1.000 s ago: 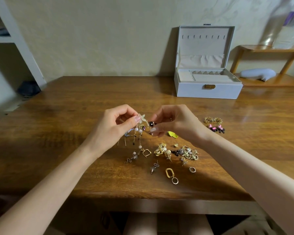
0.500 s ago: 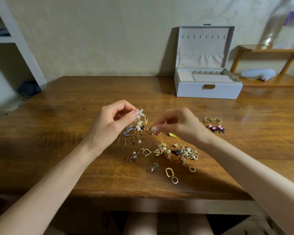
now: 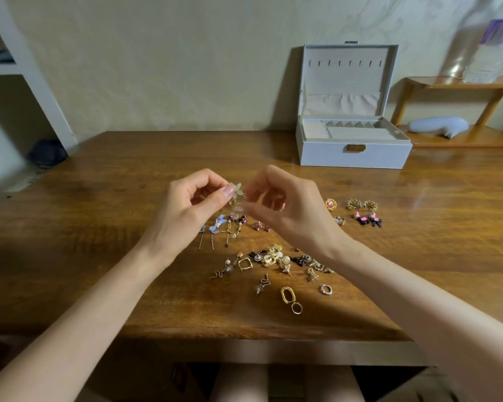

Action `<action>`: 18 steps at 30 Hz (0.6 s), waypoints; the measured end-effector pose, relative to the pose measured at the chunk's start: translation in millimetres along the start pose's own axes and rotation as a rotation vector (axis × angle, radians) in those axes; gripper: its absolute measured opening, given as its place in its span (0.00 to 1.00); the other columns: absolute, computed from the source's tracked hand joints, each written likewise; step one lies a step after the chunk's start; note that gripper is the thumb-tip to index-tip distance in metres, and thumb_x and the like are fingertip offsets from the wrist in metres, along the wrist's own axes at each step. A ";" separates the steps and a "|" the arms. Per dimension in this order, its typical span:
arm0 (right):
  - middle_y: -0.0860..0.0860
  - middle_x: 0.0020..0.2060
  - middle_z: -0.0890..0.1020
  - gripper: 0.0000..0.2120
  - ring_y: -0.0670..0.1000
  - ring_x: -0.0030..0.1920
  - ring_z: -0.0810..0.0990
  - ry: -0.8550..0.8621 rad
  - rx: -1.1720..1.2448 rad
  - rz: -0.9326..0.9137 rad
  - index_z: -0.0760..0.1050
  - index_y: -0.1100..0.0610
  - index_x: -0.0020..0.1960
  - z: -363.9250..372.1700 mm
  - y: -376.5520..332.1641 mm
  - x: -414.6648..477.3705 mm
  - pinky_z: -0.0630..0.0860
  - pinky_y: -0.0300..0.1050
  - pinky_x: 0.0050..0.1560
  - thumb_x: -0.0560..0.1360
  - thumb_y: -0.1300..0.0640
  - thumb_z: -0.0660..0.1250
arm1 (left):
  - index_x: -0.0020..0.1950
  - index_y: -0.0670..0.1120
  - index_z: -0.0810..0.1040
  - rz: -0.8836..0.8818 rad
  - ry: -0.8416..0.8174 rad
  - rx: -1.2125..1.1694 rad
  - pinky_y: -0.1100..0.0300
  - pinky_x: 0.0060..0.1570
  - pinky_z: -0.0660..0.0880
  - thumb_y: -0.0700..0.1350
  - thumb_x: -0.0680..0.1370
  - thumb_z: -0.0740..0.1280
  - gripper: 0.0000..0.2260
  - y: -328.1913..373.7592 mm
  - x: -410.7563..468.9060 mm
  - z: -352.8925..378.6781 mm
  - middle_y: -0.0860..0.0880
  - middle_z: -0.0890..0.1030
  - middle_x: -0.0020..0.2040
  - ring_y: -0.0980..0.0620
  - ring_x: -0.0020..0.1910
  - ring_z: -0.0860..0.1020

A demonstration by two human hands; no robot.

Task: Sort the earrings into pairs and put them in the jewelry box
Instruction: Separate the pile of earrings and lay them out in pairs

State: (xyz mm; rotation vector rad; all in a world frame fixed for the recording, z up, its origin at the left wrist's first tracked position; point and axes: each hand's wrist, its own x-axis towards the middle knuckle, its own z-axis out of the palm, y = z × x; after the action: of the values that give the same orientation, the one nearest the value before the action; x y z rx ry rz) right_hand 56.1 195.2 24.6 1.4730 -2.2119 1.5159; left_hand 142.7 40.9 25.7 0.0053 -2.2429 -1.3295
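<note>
No text, label, brand, number or sign can be read anywhere in the view.

Hidden behind the right hand (image 3: 285,210): lower part of the pale flower earring (image 3: 237,189). Too small and tangled to tell apart: earring heap (image 3: 276,259). Blurred, cut by the right edge: bottle (image 3: 488,50) on a shelf (image 3: 462,82).

wood table (image 3: 105,204), white shelving (image 3: 38,79) l, grey obj (image 3: 437,126) on shelf (image 3: 476,139) r

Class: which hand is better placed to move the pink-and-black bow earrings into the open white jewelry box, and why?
Probably the right hand: pink-and-black bow earrings and white jewelry box lie on its side; left hand pinches a pale flower earring.
</note>
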 end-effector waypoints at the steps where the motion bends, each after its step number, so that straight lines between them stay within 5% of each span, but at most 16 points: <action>1: 0.44 0.35 0.79 0.09 0.43 0.33 0.75 0.025 -0.015 -0.008 0.77 0.57 0.45 0.7 0.0 2.1 0.70 0.30 0.33 0.69 0.55 0.74 | 0.42 0.45 0.79 -0.002 0.003 0.001 0.66 0.39 0.71 0.48 0.74 0.64 0.08 -0.8 -0.2 -1.0 0.53 0.78 0.36 0.56 0.38 0.74; 6: 0.41 0.35 0.78 0.03 0.40 0.34 0.76 0.045 -0.038 -0.018 0.79 0.57 0.43 2.7 -1.9 12.1 0.70 0.29 0.34 0.71 0.59 0.72 | 0.43 0.48 0.80 -0.019 0.029 0.049 0.65 0.42 0.73 0.48 0.75 0.67 0.05 -5.0 -0.9 -11.0 0.52 0.80 0.38 0.55 0.40 0.77; 12: 0.46 0.33 0.81 0.03 0.44 0.33 0.81 -0.023 -0.044 -0.040 0.82 0.61 0.44 11.7 -2.7 29.9 0.80 0.39 0.39 0.70 0.63 0.72 | 0.45 0.51 0.80 0.022 0.026 0.326 0.62 0.45 0.76 0.40 0.73 0.68 0.06 -15.7 -3.9 -37.3 0.55 0.81 0.41 0.58 0.42 0.79; 18: 0.55 0.38 0.84 0.11 0.48 0.35 0.82 -0.121 -0.093 -0.083 0.82 0.62 0.49 25.5 -3.8 40.4 0.80 0.38 0.43 0.70 0.72 0.68 | 0.55 0.46 0.79 0.205 0.034 0.649 0.76 0.45 0.70 0.37 0.70 0.70 0.14 -15.4 -13.1 -64.2 0.55 0.80 0.41 0.61 0.43 0.78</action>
State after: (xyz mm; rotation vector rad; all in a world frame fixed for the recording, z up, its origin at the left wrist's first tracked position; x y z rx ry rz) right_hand 47.9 149.3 35.9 1.6459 -2.2226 1.3135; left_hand 178.3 -16.0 31.6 0.0285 -2.4666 -0.4565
